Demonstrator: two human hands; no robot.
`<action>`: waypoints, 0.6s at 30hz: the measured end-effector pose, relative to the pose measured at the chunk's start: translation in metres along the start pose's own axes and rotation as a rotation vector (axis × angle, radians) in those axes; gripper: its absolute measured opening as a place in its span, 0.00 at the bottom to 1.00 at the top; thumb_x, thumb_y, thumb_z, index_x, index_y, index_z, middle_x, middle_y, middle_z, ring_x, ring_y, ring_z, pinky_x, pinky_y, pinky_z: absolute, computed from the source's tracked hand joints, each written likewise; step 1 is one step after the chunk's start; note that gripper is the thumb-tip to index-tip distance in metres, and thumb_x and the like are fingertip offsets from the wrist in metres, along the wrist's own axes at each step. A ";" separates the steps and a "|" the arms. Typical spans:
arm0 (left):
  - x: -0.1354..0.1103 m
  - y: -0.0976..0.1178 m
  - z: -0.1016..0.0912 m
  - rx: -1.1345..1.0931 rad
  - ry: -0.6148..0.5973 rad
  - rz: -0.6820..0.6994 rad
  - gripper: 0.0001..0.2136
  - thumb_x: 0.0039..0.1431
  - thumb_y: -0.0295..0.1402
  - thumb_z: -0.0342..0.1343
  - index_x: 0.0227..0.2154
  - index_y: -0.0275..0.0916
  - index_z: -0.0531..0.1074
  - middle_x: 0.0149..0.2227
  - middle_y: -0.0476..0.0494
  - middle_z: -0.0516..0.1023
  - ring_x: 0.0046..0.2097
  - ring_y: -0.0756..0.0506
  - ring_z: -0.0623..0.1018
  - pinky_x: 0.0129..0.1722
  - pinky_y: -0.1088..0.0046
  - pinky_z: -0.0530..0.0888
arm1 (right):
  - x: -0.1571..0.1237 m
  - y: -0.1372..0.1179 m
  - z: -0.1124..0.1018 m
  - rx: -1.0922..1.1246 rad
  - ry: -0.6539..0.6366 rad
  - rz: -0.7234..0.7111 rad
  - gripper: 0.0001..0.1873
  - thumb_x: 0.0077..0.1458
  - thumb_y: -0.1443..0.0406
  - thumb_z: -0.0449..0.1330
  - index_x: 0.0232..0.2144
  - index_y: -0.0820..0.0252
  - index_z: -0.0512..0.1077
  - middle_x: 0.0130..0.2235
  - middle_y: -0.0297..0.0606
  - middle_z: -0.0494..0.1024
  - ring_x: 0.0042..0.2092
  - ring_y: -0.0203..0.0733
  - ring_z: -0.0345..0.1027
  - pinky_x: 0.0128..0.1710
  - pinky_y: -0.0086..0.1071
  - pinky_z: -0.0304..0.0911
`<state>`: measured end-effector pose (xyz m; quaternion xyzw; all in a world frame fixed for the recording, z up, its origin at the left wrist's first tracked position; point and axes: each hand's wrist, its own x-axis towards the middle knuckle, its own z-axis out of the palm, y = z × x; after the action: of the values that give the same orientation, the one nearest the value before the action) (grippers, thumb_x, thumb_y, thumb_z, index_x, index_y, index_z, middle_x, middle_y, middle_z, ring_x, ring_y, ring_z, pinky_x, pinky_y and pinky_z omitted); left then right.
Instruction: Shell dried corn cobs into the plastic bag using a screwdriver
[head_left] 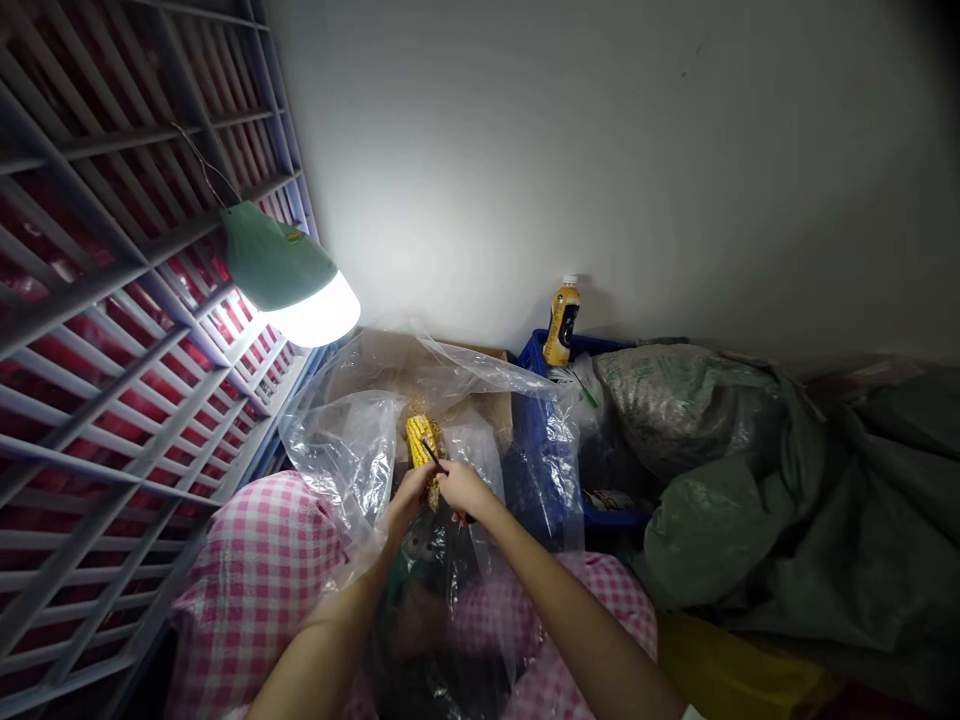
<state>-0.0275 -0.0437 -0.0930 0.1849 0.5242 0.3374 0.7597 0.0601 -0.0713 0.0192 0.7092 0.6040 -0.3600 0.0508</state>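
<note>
Clasping corn cob (420, 441) with left hand (409, 498), long axis six-to-twelve o'clock, tip toward twelve; pinching thin dark tool (432, 453) with right hand (462, 490).

You've got two hands in play, left hand (411, 497) and right hand (463, 490). Just at twelve o'clock from them there's one corn cob (421, 450) and one thin dark stick (433, 455). One lamp (292, 280) at ten o'clock. One bottle (562, 322) at one o'clock, by one blue crate (534, 350). One clear plastic bag (352, 440). One stuffed green sack (675, 400) at two o'clock.
</note>
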 end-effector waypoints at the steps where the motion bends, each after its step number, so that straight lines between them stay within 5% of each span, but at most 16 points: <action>1: 0.001 -0.001 0.000 0.009 0.006 0.002 0.07 0.49 0.30 0.54 0.29 0.31 0.72 0.17 0.46 0.72 0.20 0.48 0.72 0.18 0.76 0.66 | 0.003 0.002 -0.003 0.018 -0.027 0.003 0.23 0.60 0.65 0.42 0.56 0.56 0.59 0.31 0.41 0.78 0.27 0.40 0.73 0.26 0.30 0.66; 5: 0.005 -0.002 0.001 0.029 0.031 0.022 0.06 0.47 0.30 0.56 0.25 0.31 0.70 0.18 0.46 0.72 0.20 0.49 0.71 0.19 0.77 0.66 | 0.006 0.011 -0.015 0.027 -0.060 -0.005 0.22 0.61 0.63 0.42 0.57 0.54 0.58 0.30 0.38 0.78 0.26 0.39 0.72 0.24 0.29 0.66; 12: 0.010 -0.001 -0.001 0.001 0.028 -0.019 0.04 0.48 0.30 0.55 0.26 0.34 0.69 0.17 0.48 0.71 0.19 0.51 0.70 0.18 0.78 0.65 | -0.005 0.007 -0.008 -0.060 0.055 -0.044 0.24 0.56 0.73 0.47 0.55 0.60 0.60 0.48 0.54 0.71 0.53 0.53 0.63 0.51 0.46 0.56; 15: 0.010 -0.002 -0.004 0.032 0.015 -0.031 0.04 0.49 0.30 0.55 0.27 0.34 0.70 0.18 0.48 0.71 0.18 0.50 0.69 0.18 0.77 0.65 | 0.001 0.007 -0.009 0.018 0.004 -0.028 0.21 0.56 0.70 0.49 0.52 0.59 0.64 0.47 0.53 0.72 0.48 0.52 0.67 0.46 0.43 0.61; 18: 0.008 -0.003 -0.007 0.082 -0.002 -0.009 0.05 0.49 0.30 0.54 0.26 0.33 0.70 0.18 0.47 0.71 0.19 0.50 0.70 0.19 0.76 0.65 | 0.010 0.011 -0.015 0.175 -0.105 0.040 0.21 0.58 0.65 0.47 0.53 0.57 0.63 0.36 0.46 0.77 0.33 0.45 0.73 0.31 0.36 0.68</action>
<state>-0.0315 -0.0409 -0.1035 0.2137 0.5375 0.3120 0.7538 0.0766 -0.0585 0.0207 0.7032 0.5524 -0.4469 0.0274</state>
